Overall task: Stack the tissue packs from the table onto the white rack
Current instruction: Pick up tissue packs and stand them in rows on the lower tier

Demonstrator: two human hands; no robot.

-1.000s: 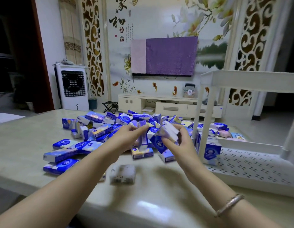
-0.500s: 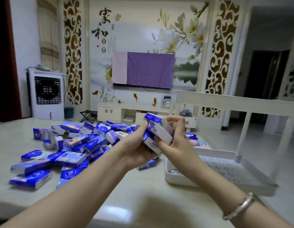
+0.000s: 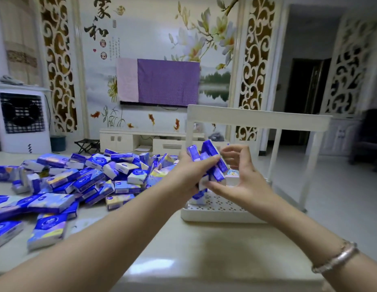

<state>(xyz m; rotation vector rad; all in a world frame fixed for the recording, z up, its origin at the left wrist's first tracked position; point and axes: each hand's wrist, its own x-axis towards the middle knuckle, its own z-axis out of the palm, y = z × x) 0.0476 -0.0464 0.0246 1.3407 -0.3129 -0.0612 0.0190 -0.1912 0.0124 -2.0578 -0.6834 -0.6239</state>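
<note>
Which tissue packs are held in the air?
The small blue bundle gripped by the left hand, over the white rack; the heap lies on the table.

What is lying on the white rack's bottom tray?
A few tissue packs sit at the bottom tray's left end. The left hand, right hand and held bundle hide how many.

Right hand (image 3: 243,179) bare, silver bracelet (image 3: 336,257)
</note>
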